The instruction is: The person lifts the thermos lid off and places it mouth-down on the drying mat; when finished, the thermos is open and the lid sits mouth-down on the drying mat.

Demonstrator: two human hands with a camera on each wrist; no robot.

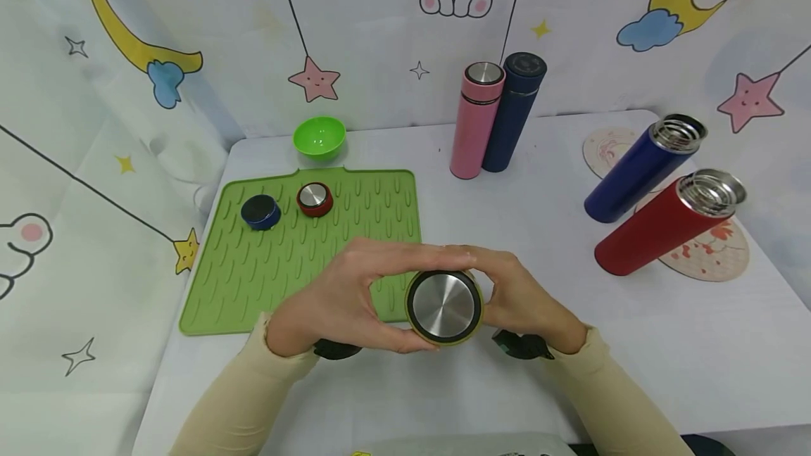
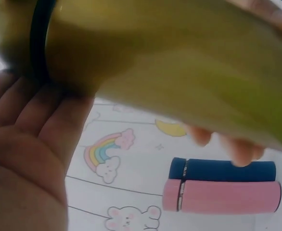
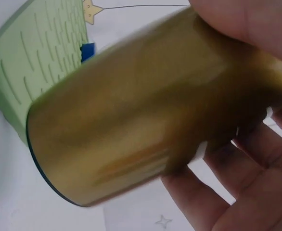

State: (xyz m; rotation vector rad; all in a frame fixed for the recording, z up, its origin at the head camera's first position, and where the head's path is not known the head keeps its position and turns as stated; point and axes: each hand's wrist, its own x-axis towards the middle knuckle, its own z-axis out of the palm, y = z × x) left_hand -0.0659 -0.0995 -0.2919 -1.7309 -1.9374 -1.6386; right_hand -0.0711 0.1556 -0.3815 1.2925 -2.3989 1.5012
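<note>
Both hands hold a yellow-gold thermos flask [image 1: 443, 306], its brushed-metal lid top facing the head camera. My left hand [image 1: 338, 287] grips it at the lid end, thumb below and fingers over the far side. In the left wrist view a dark band circles the flask [image 2: 170, 62] near these fingers. From the other side, my right hand [image 1: 532, 294] holds the body; its thumb and fingers lie around the flask [image 3: 117, 130] in the right wrist view. The lid hides most of the body from the head camera.
On a green drying mat [image 1: 380, 224] sit a blue cap [image 1: 260, 212] and a red cap [image 1: 315, 199]. A green bowl [image 1: 319, 137], a pink flask [image 1: 475, 132] and a navy flask [image 1: 513, 118] stand behind. At right are lidless blue [image 1: 633, 178] and red [image 1: 659, 227] flasks beside round coasters [image 1: 716, 259].
</note>
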